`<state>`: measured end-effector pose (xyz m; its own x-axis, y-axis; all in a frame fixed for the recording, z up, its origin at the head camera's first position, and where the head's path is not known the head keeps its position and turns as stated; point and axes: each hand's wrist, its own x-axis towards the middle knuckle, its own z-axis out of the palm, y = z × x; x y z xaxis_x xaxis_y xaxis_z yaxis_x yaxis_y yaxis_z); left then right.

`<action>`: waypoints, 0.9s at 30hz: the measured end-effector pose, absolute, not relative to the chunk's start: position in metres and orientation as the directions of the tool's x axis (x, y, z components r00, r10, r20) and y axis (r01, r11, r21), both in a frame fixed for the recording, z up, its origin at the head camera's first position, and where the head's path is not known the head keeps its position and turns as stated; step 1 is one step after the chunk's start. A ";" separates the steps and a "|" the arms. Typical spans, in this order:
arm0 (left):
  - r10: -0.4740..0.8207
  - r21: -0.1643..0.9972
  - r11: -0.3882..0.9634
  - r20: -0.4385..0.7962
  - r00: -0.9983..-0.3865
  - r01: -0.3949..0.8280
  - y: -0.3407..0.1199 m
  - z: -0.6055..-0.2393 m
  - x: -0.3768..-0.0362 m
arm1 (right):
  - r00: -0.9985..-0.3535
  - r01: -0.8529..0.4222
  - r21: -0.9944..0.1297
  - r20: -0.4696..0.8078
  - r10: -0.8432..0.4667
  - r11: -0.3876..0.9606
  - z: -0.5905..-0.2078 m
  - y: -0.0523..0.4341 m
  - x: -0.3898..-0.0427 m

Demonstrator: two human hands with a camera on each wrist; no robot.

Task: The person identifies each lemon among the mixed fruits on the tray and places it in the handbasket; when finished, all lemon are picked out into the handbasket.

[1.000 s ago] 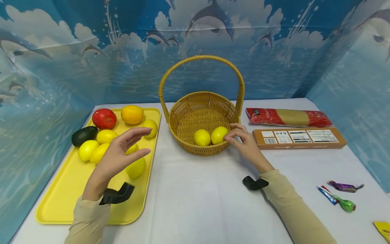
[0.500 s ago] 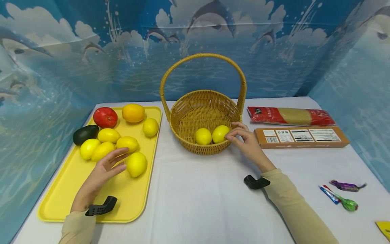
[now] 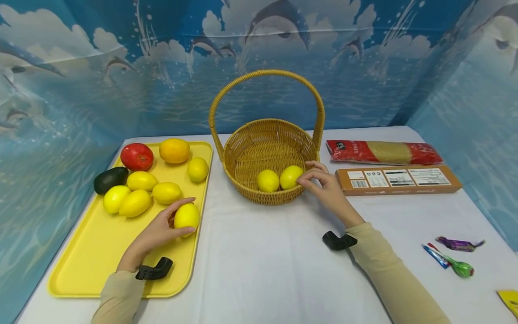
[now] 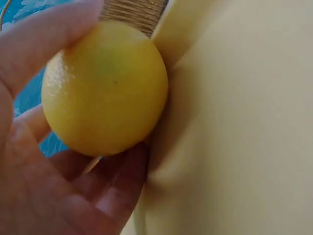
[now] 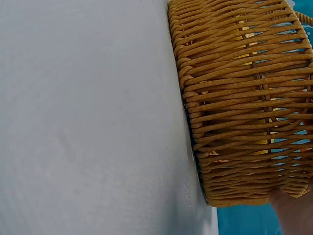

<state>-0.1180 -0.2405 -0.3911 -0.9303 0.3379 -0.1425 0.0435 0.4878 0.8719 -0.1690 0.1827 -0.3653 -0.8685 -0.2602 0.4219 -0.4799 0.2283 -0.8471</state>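
My left hand (image 3: 158,231) curls its thumb and fingers round a lemon (image 3: 187,216) at the right side of the yellow tray (image 3: 101,265). The left wrist view shows this lemon (image 4: 105,90) large, between thumb and fingers and close to the tray surface. My right hand (image 3: 327,192) holds the wicker basket (image 3: 259,148) by its right front rim, with its fingertips partly hidden there. Two lemons (image 3: 268,181) lie inside the basket at the front. In the right wrist view, part of my hand (image 5: 296,210) touches the woven wall (image 5: 244,112).
Several more lemons (image 3: 135,203), an avocado (image 3: 110,181), a red fruit (image 3: 137,157) and an orange-yellow fruit (image 3: 174,150) lie on the tray. Right of the basket are a red packet (image 3: 384,152), a brown box (image 3: 398,181) and wrapped candies (image 3: 459,244). The basket has a tall arched handle.
My left hand has moved down from above the tray, back toward its near side, then right onto the lemon, and now grips it. My right hand stays at the basket rim.
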 end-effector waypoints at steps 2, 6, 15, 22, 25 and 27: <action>0.314 0.865 0.502 -0.152 -0.937 0.028 -0.239 -0.390 -0.118 | -0.869 -0.480 -0.846 0.422 -0.259 0.232 -0.365 0.183 -0.169; 0.293 0.884 0.467 -0.162 -0.942 -0.007 -0.239 -0.382 -0.117 | -0.870 -0.480 -0.844 0.421 -0.258 0.241 -0.363 0.182 -0.168; 0.408 0.969 0.238 -0.038 -0.912 0.066 -0.212 -0.331 -0.128 | -0.863 -0.493 -0.834 0.435 -0.255 0.246 -0.362 0.181 -0.167; 0.535 0.990 0.065 0.072 -0.842 0.127 -0.143 -0.295 -0.159 | -0.867 -0.487 -0.840 0.431 -0.250 0.239 -0.363 0.182 -0.167; 0.550 0.989 0.034 0.101 -0.829 0.143 -0.107 -0.287 -0.182 | -0.868 -0.485 -0.841 0.429 -0.252 0.240 -0.364 0.182 -0.166; 0.543 0.992 0.014 0.097 -0.834 0.124 -0.083 -0.283 -0.198 | -0.864 -0.492 -0.838 0.435 -0.255 0.236 -0.365 0.181 -0.166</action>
